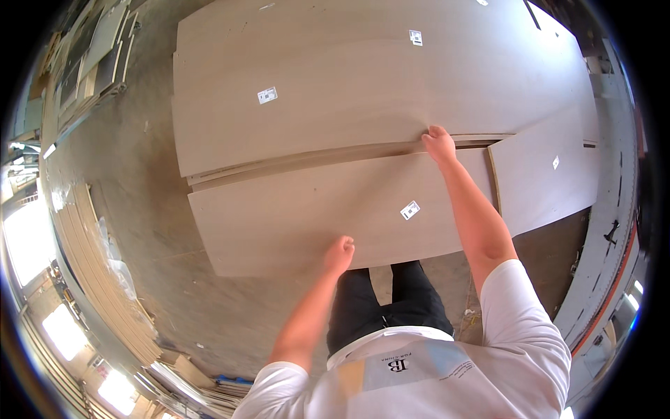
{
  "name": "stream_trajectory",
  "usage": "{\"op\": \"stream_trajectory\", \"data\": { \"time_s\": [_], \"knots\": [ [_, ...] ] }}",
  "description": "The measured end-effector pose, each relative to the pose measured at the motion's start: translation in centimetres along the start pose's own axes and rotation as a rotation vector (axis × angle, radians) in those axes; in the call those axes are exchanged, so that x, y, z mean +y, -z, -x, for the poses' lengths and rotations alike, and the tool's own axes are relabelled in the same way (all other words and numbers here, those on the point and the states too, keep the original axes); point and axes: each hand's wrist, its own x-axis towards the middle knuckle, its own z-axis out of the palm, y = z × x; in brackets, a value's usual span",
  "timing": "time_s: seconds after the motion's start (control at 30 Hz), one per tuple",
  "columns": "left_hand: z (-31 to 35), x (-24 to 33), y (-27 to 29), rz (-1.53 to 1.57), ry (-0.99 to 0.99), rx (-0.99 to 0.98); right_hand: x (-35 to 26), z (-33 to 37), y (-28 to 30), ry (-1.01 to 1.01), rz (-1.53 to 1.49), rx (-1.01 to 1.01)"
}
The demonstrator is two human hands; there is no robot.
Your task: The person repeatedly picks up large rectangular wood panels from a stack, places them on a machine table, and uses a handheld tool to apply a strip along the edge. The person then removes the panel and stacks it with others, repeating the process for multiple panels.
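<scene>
Head view, right hand (439, 144) outstretched gripping panel (314, 209), left hand (339, 253) curled.

Dusty concrete floor (139, 174), stacked boards (105, 279) along the left, bright windows (28, 241) beyond.

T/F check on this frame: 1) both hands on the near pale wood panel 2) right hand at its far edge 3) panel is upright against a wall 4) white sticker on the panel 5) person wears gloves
1) True: the left hand is at the near edge of the long pale wood panel.
2) True: the right hand has its grip on the far edge.
3) False: it lies flat on a stack of similar boards.
4) True: a small white sticker sits on it.
5) False: both hands are bare.
</scene>
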Motion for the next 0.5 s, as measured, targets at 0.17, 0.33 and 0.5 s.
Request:
{"op": "stream_trajectory", "data": {
  "time_s": [0.17, 0.33, 0.5],
  "knots": [
    [-0.5, -0.6, 0.6, 0.029, -0.063, -0.010, 0.4, 0.3, 1.0, -0.191, -0.206, -0.228],
    [-0.3, -0.8, 0.7, 0.055, -0.049, -0.048, 0.1, 0.3, -0.4, -0.281, -0.176, -0.291],
    [0.2, -1.3, 1.0, 0.145, -0.065, -0.076, -0.8, 0.2, -2.2, -0.333, -0.208, -0.182]
  ]
}}
